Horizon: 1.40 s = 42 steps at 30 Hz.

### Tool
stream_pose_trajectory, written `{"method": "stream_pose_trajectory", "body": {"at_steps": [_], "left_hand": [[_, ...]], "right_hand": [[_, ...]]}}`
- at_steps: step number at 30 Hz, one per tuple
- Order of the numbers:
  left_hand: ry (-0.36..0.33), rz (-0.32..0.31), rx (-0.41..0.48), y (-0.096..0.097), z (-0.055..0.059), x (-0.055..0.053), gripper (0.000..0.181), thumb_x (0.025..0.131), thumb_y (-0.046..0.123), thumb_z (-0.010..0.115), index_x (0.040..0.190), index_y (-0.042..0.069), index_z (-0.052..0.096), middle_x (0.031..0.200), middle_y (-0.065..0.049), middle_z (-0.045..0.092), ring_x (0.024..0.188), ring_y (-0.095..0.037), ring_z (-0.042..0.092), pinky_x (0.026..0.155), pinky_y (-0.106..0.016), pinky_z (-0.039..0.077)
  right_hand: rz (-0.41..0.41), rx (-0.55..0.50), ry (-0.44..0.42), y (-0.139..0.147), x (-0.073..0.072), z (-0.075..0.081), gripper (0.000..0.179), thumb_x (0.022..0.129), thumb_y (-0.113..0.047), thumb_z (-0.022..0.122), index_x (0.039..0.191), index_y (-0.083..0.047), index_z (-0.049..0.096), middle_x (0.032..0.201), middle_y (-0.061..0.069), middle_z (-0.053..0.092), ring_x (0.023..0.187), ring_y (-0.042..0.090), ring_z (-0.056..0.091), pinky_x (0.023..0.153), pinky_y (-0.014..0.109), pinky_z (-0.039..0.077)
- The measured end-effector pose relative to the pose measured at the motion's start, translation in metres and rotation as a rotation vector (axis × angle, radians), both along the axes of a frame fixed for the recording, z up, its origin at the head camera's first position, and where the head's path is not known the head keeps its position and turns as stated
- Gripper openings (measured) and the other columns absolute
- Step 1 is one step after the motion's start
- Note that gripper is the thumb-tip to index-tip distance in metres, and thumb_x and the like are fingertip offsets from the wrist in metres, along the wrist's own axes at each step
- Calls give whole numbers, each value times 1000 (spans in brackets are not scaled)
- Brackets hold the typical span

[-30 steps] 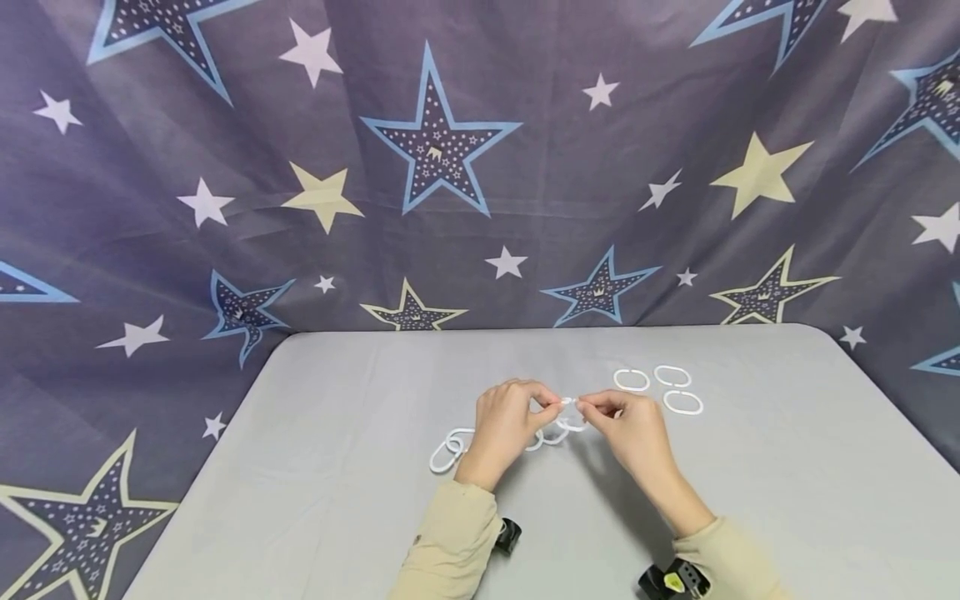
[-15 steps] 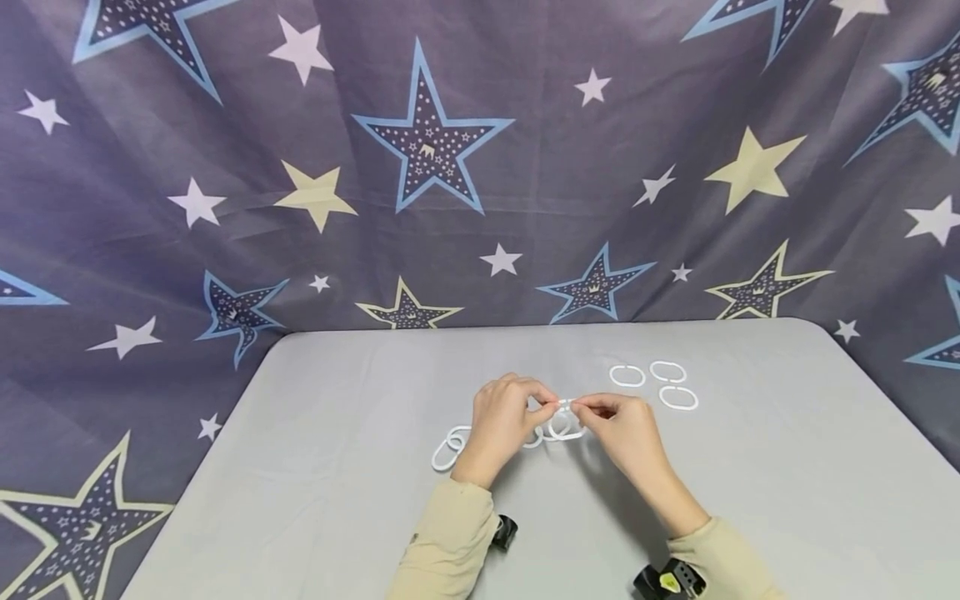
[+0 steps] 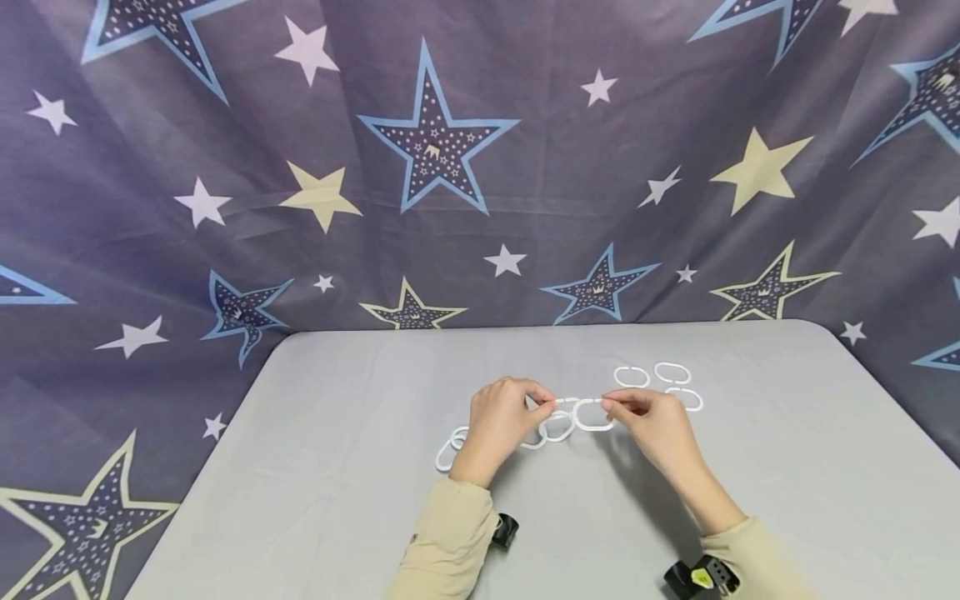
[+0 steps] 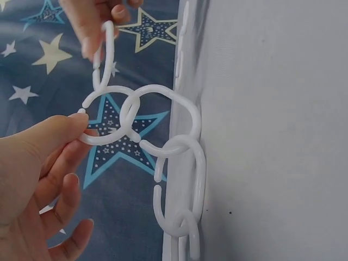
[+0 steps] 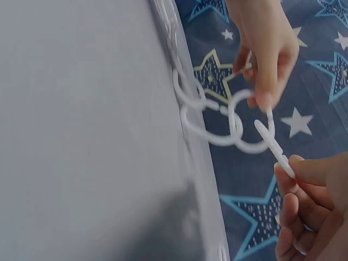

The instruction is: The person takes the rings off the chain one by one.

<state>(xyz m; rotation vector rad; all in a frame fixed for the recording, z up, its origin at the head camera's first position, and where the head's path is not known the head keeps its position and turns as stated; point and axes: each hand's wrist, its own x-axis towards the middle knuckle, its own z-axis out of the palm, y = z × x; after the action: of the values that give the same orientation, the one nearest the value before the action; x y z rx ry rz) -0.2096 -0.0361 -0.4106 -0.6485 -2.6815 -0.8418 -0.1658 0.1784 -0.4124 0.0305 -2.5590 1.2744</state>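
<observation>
My left hand (image 3: 504,429) pinches a white plastic chain link (image 4: 103,140) between thumb and forefinger. Opposite it, my right hand (image 3: 658,433) pinches another white oval link (image 4: 110,54) by its far end. In both wrist views these two links are hooked through each other, and each has a small gap in its side. Further joined links (image 4: 200,174) hang down from the left hand's link toward the table. The chain's far end (image 3: 440,460) lies left of my left wrist, and part of the chain is hidden behind that hand.
Beyond my right hand, loose white links (image 3: 632,368) lie on the grey table (image 3: 337,467), one partly covered by the hand. A star-patterned cloth (image 3: 525,183) hangs behind the table's back edge.
My right hand has drawn away to the right with its link, which now shows between the hands, hooked on the left hand's link. My left hand stays nearly in place.
</observation>
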Motion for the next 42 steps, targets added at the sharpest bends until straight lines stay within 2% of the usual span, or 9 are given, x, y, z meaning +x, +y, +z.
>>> {"method": "stream_pose_trajectory", "body": {"at_steps": [4,7,9,11,17,23,33,42], "left_hand": [[-47,-11,11,0,1,1,4,84,34,78,86,30,80,76,22,68,55,2,46,58,-25,40],[-74,-21,15,0,2,1,4,85,33,78,87,30,80,78,23,68,56,3,48,59,-25,40],[-77,-22,16,1,2,2,4,85,32,78,87,30,80,78,23,68,58,3,49,59,-25,40],[-81,-23,20,1,2,2,4,85,32,78,87,30,80,78,23,68,59,3,49,59,-24,40],[-96,-32,24,1,2,2,6,86,35,77,88,29,80,77,23,67,60,4,50,59,-24,40],[-101,-30,22,0,1,1,6,86,35,77,88,30,80,77,23,67,61,4,50,59,-24,39],[-96,-29,34,-1,0,1,6,87,34,76,89,29,79,77,23,66,61,3,50,59,-24,39],[-80,-28,37,-1,0,1,7,88,35,75,88,29,78,77,22,66,63,3,51,58,-23,40]], "right_hand": [[-16,87,-20,19,-2,3,23,91,-17,73,106,-1,75,85,8,75,83,26,71,74,32,52],[-33,171,-50,32,-5,4,22,91,-23,73,105,-6,77,92,10,75,92,34,70,76,46,50],[-30,201,-65,39,-8,4,20,91,-23,73,102,-7,78,94,12,75,94,36,69,75,49,49],[-17,206,-72,47,-12,2,18,90,-20,74,98,-5,78,92,13,75,91,35,69,75,47,49],[44,166,-84,63,-25,-2,16,89,-14,73,95,1,76,86,14,74,75,21,67,70,34,49],[77,134,-157,76,-38,-6,21,90,-15,73,97,5,74,81,12,73,67,18,64,62,25,47],[113,225,-167,83,-50,-11,16,87,-14,75,88,1,76,76,6,73,64,11,57,60,27,43],[66,312,-233,85,-55,-18,19,86,-24,76,88,-5,78,81,4,74,67,13,56,62,33,43]]}}
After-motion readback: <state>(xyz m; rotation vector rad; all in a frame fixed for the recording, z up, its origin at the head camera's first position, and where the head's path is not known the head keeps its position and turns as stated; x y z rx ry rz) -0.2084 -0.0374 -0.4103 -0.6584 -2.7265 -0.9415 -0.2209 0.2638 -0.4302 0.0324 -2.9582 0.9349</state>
